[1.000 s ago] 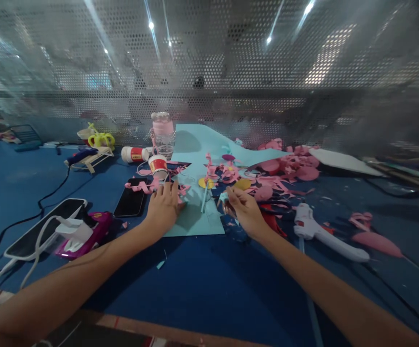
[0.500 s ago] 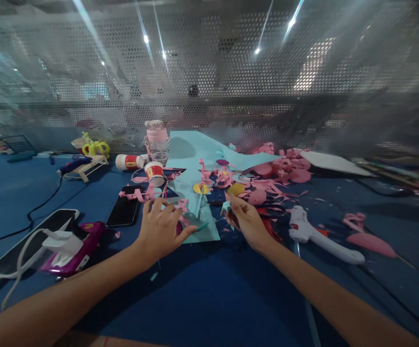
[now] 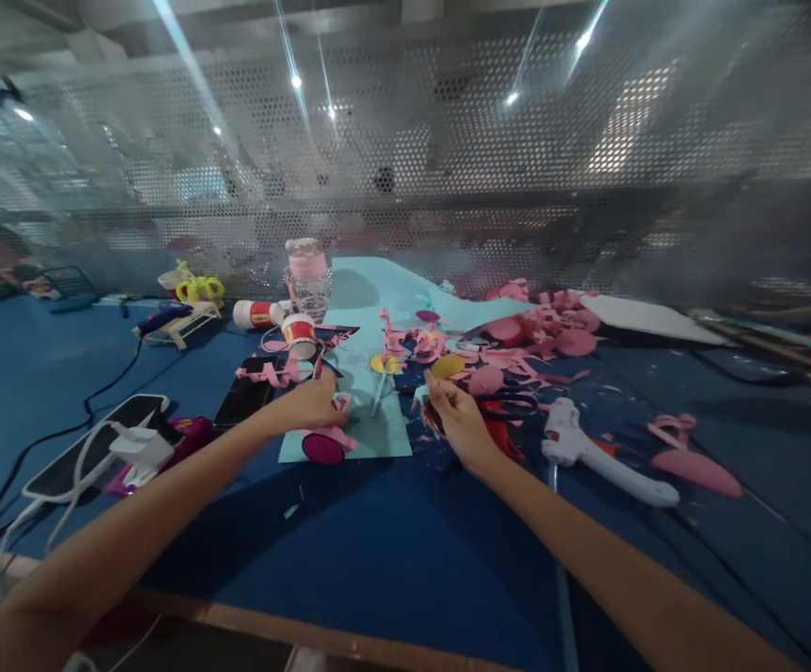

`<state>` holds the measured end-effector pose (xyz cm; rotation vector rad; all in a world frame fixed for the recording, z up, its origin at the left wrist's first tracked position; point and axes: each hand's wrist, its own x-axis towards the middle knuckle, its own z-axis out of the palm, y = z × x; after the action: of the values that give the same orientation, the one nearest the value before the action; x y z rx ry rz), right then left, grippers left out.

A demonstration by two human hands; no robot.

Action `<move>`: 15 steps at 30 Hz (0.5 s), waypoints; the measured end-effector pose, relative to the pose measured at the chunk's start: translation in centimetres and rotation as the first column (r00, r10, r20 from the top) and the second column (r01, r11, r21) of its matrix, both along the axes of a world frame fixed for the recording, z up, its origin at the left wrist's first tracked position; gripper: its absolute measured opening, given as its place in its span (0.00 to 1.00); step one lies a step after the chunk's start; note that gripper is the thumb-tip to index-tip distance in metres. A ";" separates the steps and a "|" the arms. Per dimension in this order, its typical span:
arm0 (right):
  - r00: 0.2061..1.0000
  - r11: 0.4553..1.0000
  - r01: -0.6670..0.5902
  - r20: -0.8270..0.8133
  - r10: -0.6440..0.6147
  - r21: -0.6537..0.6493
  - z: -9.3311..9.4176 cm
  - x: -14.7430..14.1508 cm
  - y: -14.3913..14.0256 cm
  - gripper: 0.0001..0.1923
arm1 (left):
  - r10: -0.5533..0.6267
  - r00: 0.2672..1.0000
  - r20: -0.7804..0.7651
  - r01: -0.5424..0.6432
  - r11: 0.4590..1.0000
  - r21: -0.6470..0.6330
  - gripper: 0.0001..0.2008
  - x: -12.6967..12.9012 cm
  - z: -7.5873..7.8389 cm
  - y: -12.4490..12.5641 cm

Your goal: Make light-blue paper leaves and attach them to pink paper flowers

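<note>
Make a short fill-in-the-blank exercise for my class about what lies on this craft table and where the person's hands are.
1. The white glue gun lies on the person's ____ side.
2. The left hand rests on a light ____ sheet of paper.
3. The cloth covering the table is dark ____.
4. The round disc near the left hand is ____ in colour.

Missing words: right; blue; blue; magenta

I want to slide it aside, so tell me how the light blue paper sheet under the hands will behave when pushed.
The light blue paper sheet looks thin and flat, so probably floppy and light. The left hand rests on it, and pink scraps on top would likely ride along or scatter.
</note>
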<state>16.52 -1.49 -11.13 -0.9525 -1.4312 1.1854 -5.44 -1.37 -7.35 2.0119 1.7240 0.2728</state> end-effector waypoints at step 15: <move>0.998 0.998 0.057 -0.041 -0.056 0.037 0.6 0.0 -0.5 0.24 | -0.035 0.486 0.873 -0.133 0.985 0.114 0.13 1.1 -0.6 -2.2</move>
<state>16.55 -2.00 -10.53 -0.9321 -1.3816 1.1259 -4.31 -3.61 -7.98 1.4320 1.0655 1.2712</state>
